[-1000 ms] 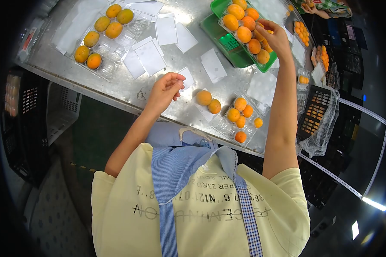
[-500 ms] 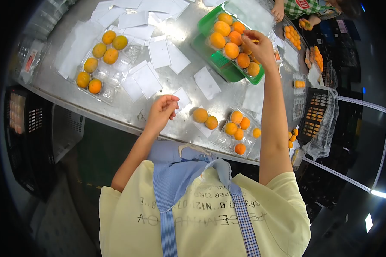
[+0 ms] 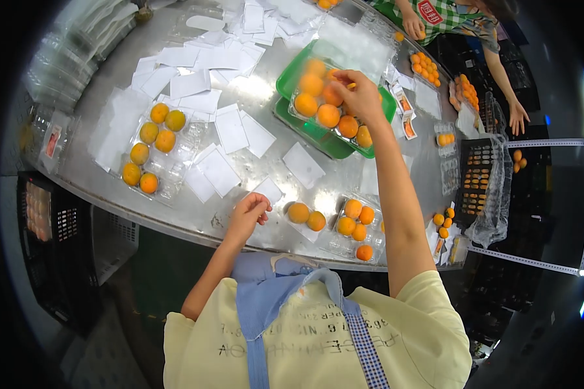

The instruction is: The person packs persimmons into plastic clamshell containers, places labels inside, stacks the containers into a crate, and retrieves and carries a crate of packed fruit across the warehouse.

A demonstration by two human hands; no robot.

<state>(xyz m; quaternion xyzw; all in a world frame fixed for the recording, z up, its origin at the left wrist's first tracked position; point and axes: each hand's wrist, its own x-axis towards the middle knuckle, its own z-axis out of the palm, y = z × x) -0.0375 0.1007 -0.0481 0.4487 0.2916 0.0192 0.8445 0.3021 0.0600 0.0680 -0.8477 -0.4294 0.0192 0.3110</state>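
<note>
My right hand (image 3: 358,96) reaches over the green scale tray (image 3: 388,104), its fingers bent and closed among the orange fruits (image 3: 328,116) in a clear plastic tray there; what they grip is partly hidden. This fruit tray sits askew on the green one, and its left end is blurred. My left hand (image 3: 253,209) hovers above the table's near part with curled fingers and nothing visible in them. Just right of it lie two loose fruits (image 3: 298,212). Further right is a clear tray (image 3: 334,241) with several small fruits.
The metal table (image 3: 175,217) also bears a half-filled clear tray (image 3: 169,170) at left, scattered white cards (image 3: 231,129) and stacked clear packs (image 3: 61,65). Across the table, at the upper right, stands another person (image 3: 457,19). A black crate (image 3: 477,175) is at right.
The view has shifted, so the table appears lower. The fruit tray under my right hand has turned relative to the green tray. My left hand stays curled near the cards. The other person's arm now reaches out.
</note>
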